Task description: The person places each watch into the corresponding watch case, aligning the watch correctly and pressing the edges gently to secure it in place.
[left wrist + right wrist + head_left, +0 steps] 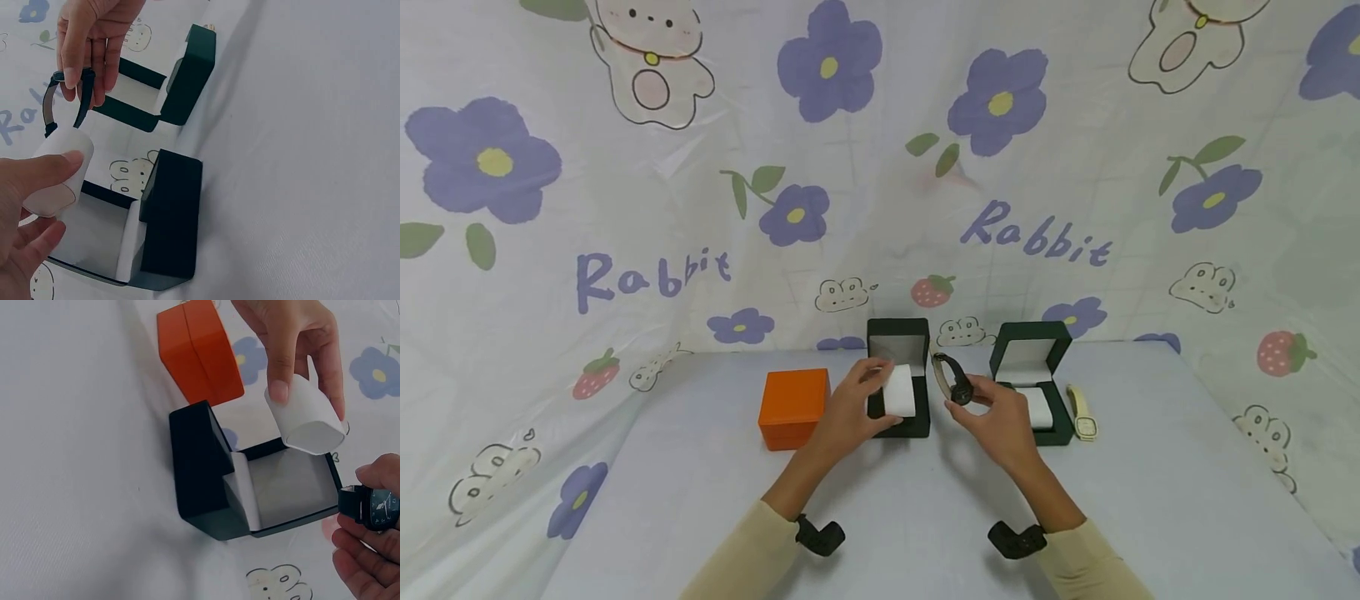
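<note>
My left hand [847, 410] grips a white watch cushion [301, 415] between thumb and fingers. It holds the cushion above an open dark green watch box [200, 469], whose lid stands up at the back. Beside that box, my right hand [1002, 422] pinches a black wristwatch [961, 388] with a dark strap. In the right wrist view the watch's dark face [382, 507] shows. The strap hangs in a loop close to the cushion's end in the left wrist view; whether they touch I cannot tell.
A second open green box [1060, 423] with a white cushion [1038, 409] inside stands to the right. Beside it lies a gold-coloured watch [1083, 418]. On the left is a closed orange box [793, 406]. A printed cloth [880, 208] hangs behind the white tabletop [917, 517].
</note>
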### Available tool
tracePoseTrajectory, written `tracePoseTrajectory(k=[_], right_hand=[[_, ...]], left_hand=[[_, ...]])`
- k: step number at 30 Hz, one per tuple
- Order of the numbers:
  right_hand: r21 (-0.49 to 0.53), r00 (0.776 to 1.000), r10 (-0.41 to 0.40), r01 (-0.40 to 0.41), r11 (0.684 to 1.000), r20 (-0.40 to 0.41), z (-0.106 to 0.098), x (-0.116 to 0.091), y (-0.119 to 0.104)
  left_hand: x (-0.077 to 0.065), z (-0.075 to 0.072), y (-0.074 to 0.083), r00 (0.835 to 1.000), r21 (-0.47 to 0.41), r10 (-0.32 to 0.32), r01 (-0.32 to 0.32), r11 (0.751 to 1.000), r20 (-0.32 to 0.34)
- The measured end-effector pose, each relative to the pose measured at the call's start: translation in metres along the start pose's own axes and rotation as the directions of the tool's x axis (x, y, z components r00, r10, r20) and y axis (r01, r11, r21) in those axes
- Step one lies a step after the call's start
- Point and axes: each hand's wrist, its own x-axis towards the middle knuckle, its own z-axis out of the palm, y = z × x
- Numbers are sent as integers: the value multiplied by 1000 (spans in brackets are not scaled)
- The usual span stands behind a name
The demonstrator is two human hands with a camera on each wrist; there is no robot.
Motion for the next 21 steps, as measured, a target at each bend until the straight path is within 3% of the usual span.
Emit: tracePoseTrajectory(k=[9,15,21], right_hand=[[13,999,32,-32,999,7,-3,-3,-6],[35,1000,1,-2,999,13,-5,-2,-11],[-7,999,-30,31,1000,21,-5,-2,-17]], left_hand=[[-9,-10,13,1000,-84,-9,9,996,4],[-9,-15,18,1000,-214,6,-4,977,9],[-6,-20,25,999,-258,39,-37,965,3]])
